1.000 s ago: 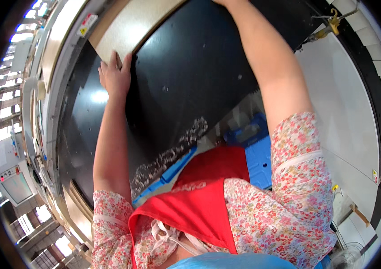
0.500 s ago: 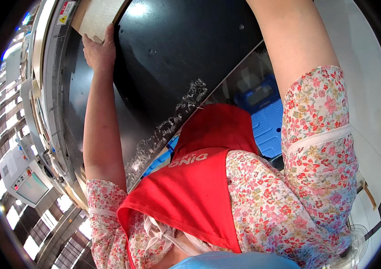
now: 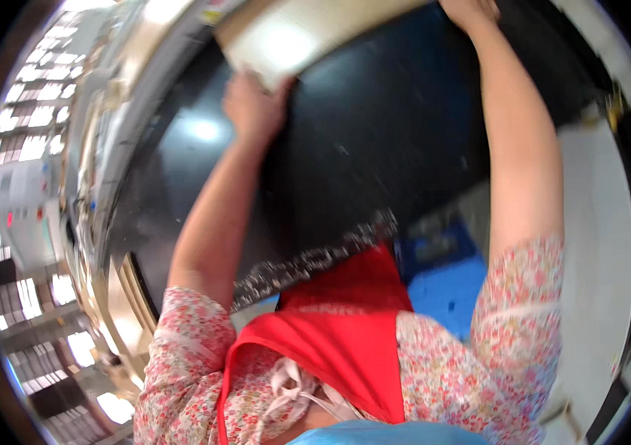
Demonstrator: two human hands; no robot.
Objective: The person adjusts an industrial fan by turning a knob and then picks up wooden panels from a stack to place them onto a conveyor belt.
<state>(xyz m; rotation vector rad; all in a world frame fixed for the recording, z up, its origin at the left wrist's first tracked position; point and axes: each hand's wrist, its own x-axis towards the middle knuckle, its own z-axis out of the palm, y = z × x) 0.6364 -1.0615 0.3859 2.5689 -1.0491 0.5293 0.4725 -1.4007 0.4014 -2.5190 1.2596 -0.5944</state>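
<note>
My left hand [image 3: 257, 107] grips the near left corner of a pale, flat board [image 3: 323, 33], its thumb along the near edge. The board lies over the far part of a black work surface [image 3: 375, 126] and runs out of the top of the picture. At the board's right end is my right hand [image 3: 470, 11], its fingers curled and partly cut off by the upper rim. Motion blurs both hands.
Whitish scuffs [image 3: 315, 259] line the black surface's near edge. Below it, to the right, sits a blue plastic case [image 3: 445, 293]. Pale boards [image 3: 133, 297] stand at the left. Farther left is a machine's control box [image 3: 26, 215]; a light panel [image 3: 597, 200] lies to the right.
The view has turned, so the board and my left hand appear farther right. My right hand, out of the picture before, now shows at the board's right end.
</note>
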